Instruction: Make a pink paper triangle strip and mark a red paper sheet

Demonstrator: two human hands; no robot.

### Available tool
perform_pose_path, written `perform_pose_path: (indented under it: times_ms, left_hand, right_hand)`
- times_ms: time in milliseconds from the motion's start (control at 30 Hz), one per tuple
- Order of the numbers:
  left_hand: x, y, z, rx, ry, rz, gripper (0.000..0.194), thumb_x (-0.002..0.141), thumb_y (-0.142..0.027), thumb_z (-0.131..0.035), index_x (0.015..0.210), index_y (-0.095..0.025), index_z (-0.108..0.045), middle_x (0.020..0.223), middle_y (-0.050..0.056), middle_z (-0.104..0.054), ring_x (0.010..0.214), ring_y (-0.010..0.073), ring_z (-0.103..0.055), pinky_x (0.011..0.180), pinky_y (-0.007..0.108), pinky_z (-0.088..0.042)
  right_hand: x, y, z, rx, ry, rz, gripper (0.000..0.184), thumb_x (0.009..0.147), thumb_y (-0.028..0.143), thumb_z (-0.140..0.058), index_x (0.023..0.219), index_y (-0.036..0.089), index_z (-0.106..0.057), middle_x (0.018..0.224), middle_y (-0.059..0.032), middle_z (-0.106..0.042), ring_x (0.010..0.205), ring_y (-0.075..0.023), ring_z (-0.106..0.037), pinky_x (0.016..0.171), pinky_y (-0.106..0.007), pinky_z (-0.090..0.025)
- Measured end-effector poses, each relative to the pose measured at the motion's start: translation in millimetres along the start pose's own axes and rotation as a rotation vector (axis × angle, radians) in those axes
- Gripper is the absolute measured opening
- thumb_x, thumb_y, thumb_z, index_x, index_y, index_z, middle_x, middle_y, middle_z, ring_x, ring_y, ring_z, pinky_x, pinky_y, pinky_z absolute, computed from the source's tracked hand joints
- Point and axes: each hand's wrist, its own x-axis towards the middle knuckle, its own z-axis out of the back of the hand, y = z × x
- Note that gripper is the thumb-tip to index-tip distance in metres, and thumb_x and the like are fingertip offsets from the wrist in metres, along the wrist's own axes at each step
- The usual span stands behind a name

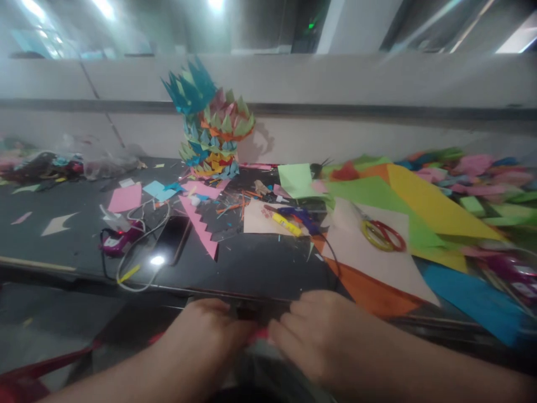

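Note:
My left hand (205, 330) and my right hand (319, 330) are side by side, low in the head view, just in front of the table's near edge. Both have their fingers curled closed. A bit of something red (258, 336) shows between them; what it belongs to is hidden, and the picture is blurred here. On the table beyond lie a dark blue glue gun (308, 219) with a cord, a yellow tube (286, 224), and scissors (382, 235) with red and yellow handles on pale paper.
A layered paper figure (212, 143) with coloured points stands by the wall. Left are a phone (173, 239), a purple power socket (119, 240) with white cables, and a pink zigzag strip (199, 228). Right, coloured sheets (436, 207) pile up. A red bar (54, 361) crosses lower left.

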Motion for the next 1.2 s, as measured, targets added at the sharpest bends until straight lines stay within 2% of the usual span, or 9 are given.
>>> perform_pose_path:
  times_ms: [133,233,333,433,567,667,800,933,1200]
  left_hand:
    - [-19.6,31.7,15.4,-0.142,-0.038,0.231,0.026,0.085,-0.021,-0.042,0.079,-0.020,-0.067,0.070,0.003,-0.067,0.065,0.0147,-0.062,0.066,0.025,-0.048]
    - [-31.9,58.3,18.1,-0.379,-0.098,0.576,0.030,0.085,-0.035,-0.044,0.074,-0.018,-0.066,0.065,0.002,-0.065,0.056,0.0134,-0.058,0.053,0.021,-0.044]
    - [-21.0,77.1,-1.4,-0.762,-0.300,0.844,0.037,0.082,-0.047,-0.048,0.080,-0.014,-0.064,0.068,0.002,-0.065,0.059,0.0155,-0.059,0.053,0.023,-0.045]
    - [11.8,84.5,-35.3,-1.046,-0.444,0.846,0.044,0.081,-0.048,-0.050,0.099,-0.009,-0.059,0.078,0.006,-0.066,0.068,0.0176,-0.063,0.064,0.027,-0.049]
    - [47.0,85.0,-73.8,-0.622,-0.483,0.810,0.052,0.086,-0.038,-0.045,0.129,-0.010,-0.039,0.085,0.010,-0.067,0.073,0.0201,-0.064,0.070,0.032,-0.049]
    - [50.8,87.9,-89.4,-0.126,-0.481,0.759,0.059,0.088,-0.031,-0.042,0.139,-0.011,-0.021,0.115,0.018,-0.060,0.101,0.0268,-0.060,0.082,0.040,-0.046]
    - [50.0,96.0,-99.9,0.282,-0.387,0.574,0.043,0.089,-0.024,-0.037,0.131,-0.012,-0.041,0.135,0.017,-0.044,0.125,0.0274,-0.041,0.097,0.043,-0.039]
    - [58.2,99.8,-102.8,0.396,-0.176,0.444,0.043,0.091,-0.024,-0.032,0.130,-0.012,-0.043,0.135,0.012,-0.045,0.124,0.0233,-0.043,0.099,0.042,-0.037]
    - [61.4,99.0,-96.2,0.387,-0.104,0.484,0.053,0.090,-0.036,-0.035,0.138,-0.014,-0.031,0.145,0.011,-0.030,0.134,0.0290,-0.025,0.102,0.046,-0.031]
  right_hand:
    - [-33.5,-40.6,-7.8,-0.034,-0.107,-0.145,0.027,0.089,0.011,-0.037,0.074,0.018,-0.058,0.054,0.0013,-0.059,0.047,-0.0123,-0.049,0.048,-0.027,-0.029]
    - [-58.7,-62.9,-17.3,-0.116,-0.262,-0.317,0.026,0.091,0.024,-0.040,0.076,0.020,-0.062,0.061,0.0010,-0.066,0.052,-0.0119,-0.058,0.051,-0.025,-0.038]
    - [-52.9,-58.3,-37.9,0.030,-0.372,-0.477,0.023,0.089,0.026,-0.043,0.079,0.021,-0.063,0.068,0.0016,-0.069,0.058,-0.0111,-0.062,0.053,-0.022,-0.044]
    - [-19.3,-37.7,-74.6,0.206,-0.391,-0.602,0.025,0.090,0.021,-0.041,0.083,0.018,-0.065,0.079,-0.0026,-0.070,0.072,-0.0133,-0.063,0.068,-0.026,-0.049]
    - [16.6,-23.7,-128.9,0.248,-0.198,-0.745,0.026,0.086,0.024,-0.050,0.108,0.015,-0.062,0.110,-0.0100,-0.064,0.101,-0.0230,-0.058,0.085,-0.038,-0.047]
    - [19.7,-26.4,-152.7,0.289,-0.076,-0.841,0.029,0.086,0.025,-0.050,0.112,0.018,-0.060,0.115,-0.0103,-0.061,0.104,-0.0236,-0.055,0.084,-0.040,-0.046]
    - [14.1,-30.7,-160.4,0.320,-0.036,-0.890,0.028,0.085,0.026,-0.051,0.112,0.022,-0.060,0.114,-0.0092,-0.060,0.102,-0.0243,-0.055,0.082,-0.042,-0.046]
    - [11.2,-32.1,-162.1,0.331,-0.054,-0.858,0.029,0.085,0.026,-0.049,0.111,0.022,-0.060,0.110,-0.0091,-0.061,0.096,-0.0243,-0.056,0.079,-0.041,-0.047]
    - [1.5,-31.9,-167.0,0.337,-0.165,-0.795,0.031,0.085,0.026,-0.044,0.112,0.021,-0.058,0.115,-0.0098,-0.060,0.103,-0.0247,-0.055,0.082,-0.042,-0.048]
